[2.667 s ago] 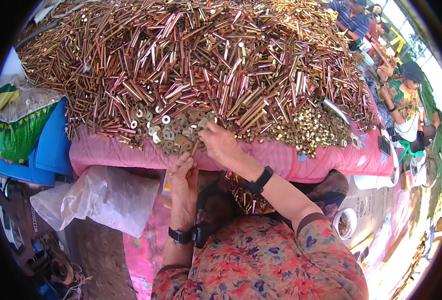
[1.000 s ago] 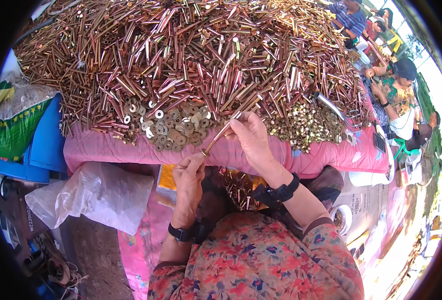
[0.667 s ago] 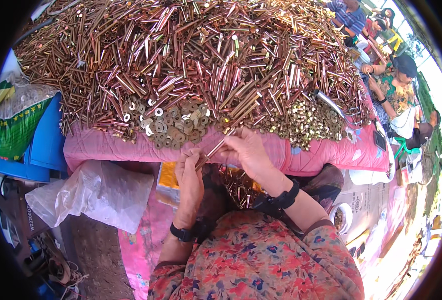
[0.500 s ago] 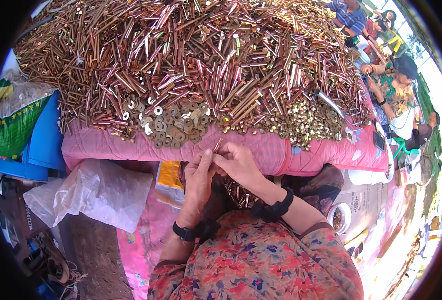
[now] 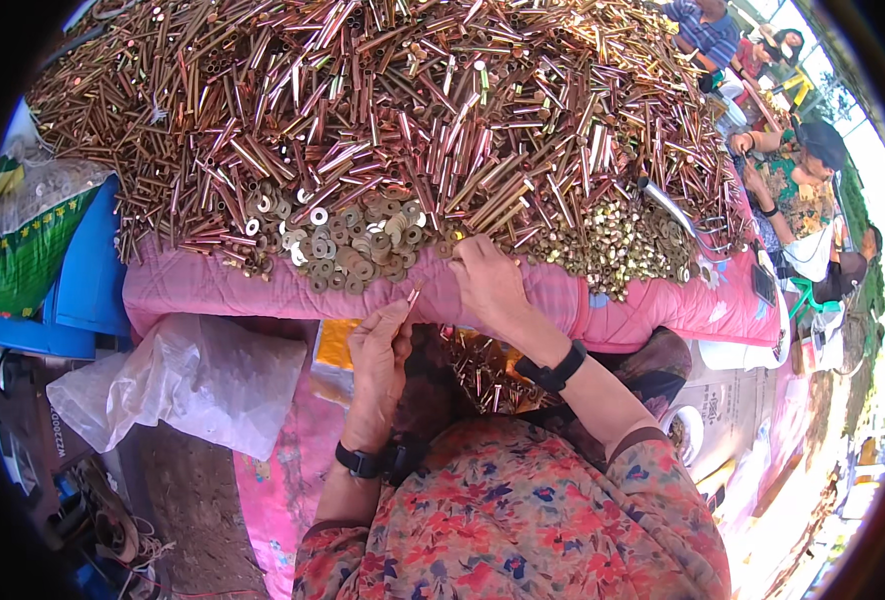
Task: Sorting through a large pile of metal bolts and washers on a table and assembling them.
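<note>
My left hand pinches a short coppery bolt upright between thumb and fingertips, just below the edge of the padded pink cloth. Farther up, my right hand lies over the cloth's near edge, fingers bent together at the front of the metal pile; whatever its fingertips grip is hidden. Left of those fingertips spreads a heap of flat washers. To their right is a heap of small brassy nuts. A great mound of coppery tubes and bolts covers the table behind both heaps.
The pink quilted cloth edges the table. Several finished-looking metal pieces lie below it at my lap. A clear plastic bag and a blue bin with a green sack are at left. A curved metal handle rests right; people sit beyond.
My hands were together around the small metal piece. Now the right hand has moved up to the pile's front edge, while the left stays low with the bolt.
</note>
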Demonstrator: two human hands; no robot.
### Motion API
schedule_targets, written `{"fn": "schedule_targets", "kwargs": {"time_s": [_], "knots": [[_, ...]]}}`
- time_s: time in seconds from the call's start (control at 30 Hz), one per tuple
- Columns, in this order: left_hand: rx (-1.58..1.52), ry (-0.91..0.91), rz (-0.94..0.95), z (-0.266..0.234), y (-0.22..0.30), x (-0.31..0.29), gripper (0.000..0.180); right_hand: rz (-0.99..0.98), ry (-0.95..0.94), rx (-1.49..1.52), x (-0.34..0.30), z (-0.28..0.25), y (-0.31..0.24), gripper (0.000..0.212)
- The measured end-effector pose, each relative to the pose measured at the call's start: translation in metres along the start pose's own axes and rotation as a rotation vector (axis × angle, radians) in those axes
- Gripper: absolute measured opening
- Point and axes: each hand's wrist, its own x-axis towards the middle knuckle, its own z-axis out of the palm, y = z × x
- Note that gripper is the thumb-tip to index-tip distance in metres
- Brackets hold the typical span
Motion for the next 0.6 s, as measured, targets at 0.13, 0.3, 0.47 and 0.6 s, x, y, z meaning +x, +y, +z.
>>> {"fn": "schedule_targets", "kwargs": {"time_s": [0.13,0.3,0.47,0.6], "knots": [[0.015,-0.067,-0.034,0.007,0.005,-0.004,0.011,0.31,-0.006,0.811,-0.015,-0.013,-0.003,0.016],[0.056,-0.104,-0.09,0.016,0.007,-0.007,0.012,0.495,-0.154,1.342,-0.03,-0.036,-0.007,0.019],[0.094,-0.158,-0.137,0.02,0.01,-0.007,0.013,0.376,-0.143,1.383,-0.038,-0.043,-0.01,0.019],[0.092,-0.184,-0.18,0.024,0.011,-0.01,0.013,0.38,-0.07,1.497,-0.043,-0.05,-0.011,0.02]]}}
